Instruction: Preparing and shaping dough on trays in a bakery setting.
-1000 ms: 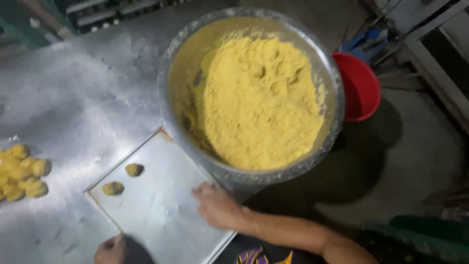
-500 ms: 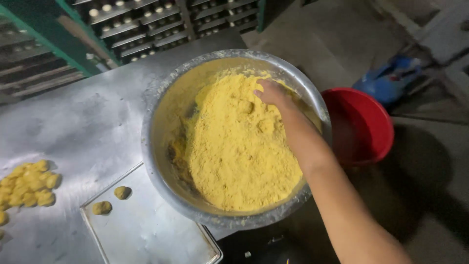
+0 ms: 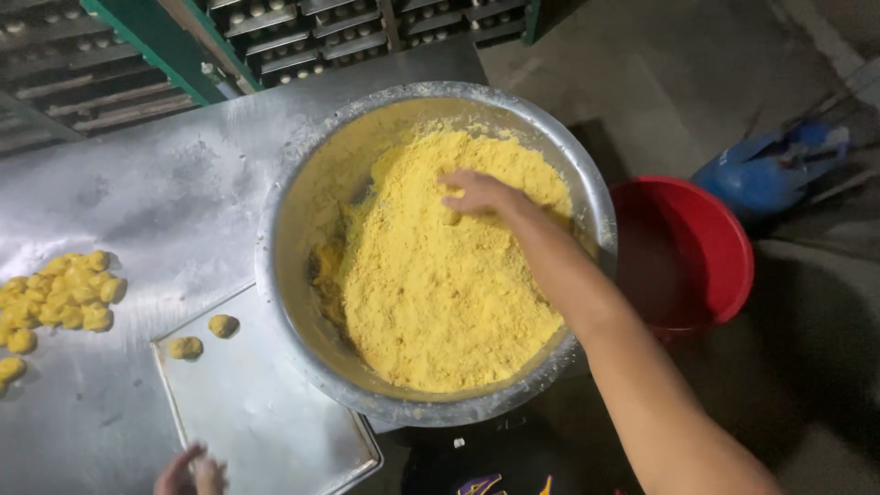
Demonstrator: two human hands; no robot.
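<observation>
The right hand (image 3: 477,194) lies in the upper middle of the frame, palm down on the yellow crumbly dough (image 3: 440,275), fingers curled loosely into the mound and gripping nothing that shows. The dough fills the large metal bowl (image 3: 293,211) at frame centre, heaped toward its right wall. The left hand (image 3: 188,473) sits at the bottom edge, mostly cut off; whether it is spread or closed cannot be told. It is just beside the near corner of the flat metal tray (image 3: 266,422).

Risks, as judged: the bowl overhangs the right edge of the steel table (image 3: 137,202), so a hard downward press on that side could tip it toward the floor. The heap stands close to the rim there, and a scooping pull could spill crumbs over the side, into or near the red bucket (image 3: 687,247) below.

Surroundings: two dough balls (image 3: 203,336) rest at the tray's upper left corner, close to the bowl's wall. A pile of shaped pieces (image 3: 60,293) lies at the left edge. A blue object (image 3: 770,170) sits on the floor at upper right. The bowl crowds the tray's right side, leaving little room there.
</observation>
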